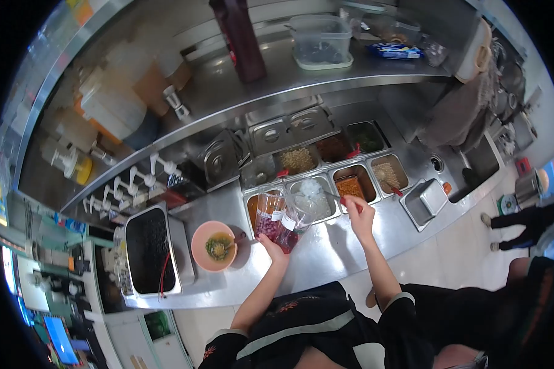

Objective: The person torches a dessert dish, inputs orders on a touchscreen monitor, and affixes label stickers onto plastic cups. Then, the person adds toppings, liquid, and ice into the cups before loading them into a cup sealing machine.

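My left hand (272,247) is wrapped round the lower part of two clear plastic cups (269,212), tilted side by side, with dark red and purple contents at the bottom and white labels on their sides. My right hand (359,215) grips the handle of a spoon (335,196). The spoon reaches over a steel pan of whitish, translucent jelly-like pieces (317,206), and its bowl end carries a white lump close to the cups' mouths. To the left of the cups stands a pink bowl (197,251) with greenish liquid and a utensil in it.
Steel pans of toppings, including orange bits (349,186) and pale grains (386,175), line the counter. A deep steel container (180,246) stands left, below several pump dispensers (135,175). A shelf edge (246,101) runs above. At the right are a sink (483,169) and another person's legs (523,222).
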{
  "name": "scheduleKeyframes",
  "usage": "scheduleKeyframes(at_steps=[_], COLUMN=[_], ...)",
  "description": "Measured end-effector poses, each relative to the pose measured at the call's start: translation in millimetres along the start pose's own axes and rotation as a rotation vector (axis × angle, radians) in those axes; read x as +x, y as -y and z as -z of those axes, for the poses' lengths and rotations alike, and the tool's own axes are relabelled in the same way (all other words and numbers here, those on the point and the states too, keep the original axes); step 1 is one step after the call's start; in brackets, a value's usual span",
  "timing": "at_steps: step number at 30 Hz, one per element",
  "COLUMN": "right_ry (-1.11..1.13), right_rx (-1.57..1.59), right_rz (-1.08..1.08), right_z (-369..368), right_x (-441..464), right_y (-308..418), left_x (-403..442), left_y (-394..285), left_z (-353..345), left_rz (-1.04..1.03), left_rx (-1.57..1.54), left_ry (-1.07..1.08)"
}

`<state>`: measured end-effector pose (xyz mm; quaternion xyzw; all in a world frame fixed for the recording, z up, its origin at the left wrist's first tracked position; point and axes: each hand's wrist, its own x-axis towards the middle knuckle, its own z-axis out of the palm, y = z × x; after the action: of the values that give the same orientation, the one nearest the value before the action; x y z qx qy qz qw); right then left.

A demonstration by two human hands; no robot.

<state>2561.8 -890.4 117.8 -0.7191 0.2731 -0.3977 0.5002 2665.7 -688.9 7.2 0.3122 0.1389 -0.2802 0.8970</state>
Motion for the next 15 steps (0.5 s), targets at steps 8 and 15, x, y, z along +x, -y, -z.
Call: scheduleKeyframes(at_steps=[8,15], right_ry=[-0.183,-0.207], right_rx=[-0.124,0.045], right_rz=[0.247,-0.321], right_z=[4,-71], right_x=[-22,-53], right_y=[40,-79], left_x=[27,17], left_y=[-6,-24], left_z=[-47,-1], left_rz=[0.145,0.409], left_rx=[-0.049,0.12], left_ry=[0.135,0.394])
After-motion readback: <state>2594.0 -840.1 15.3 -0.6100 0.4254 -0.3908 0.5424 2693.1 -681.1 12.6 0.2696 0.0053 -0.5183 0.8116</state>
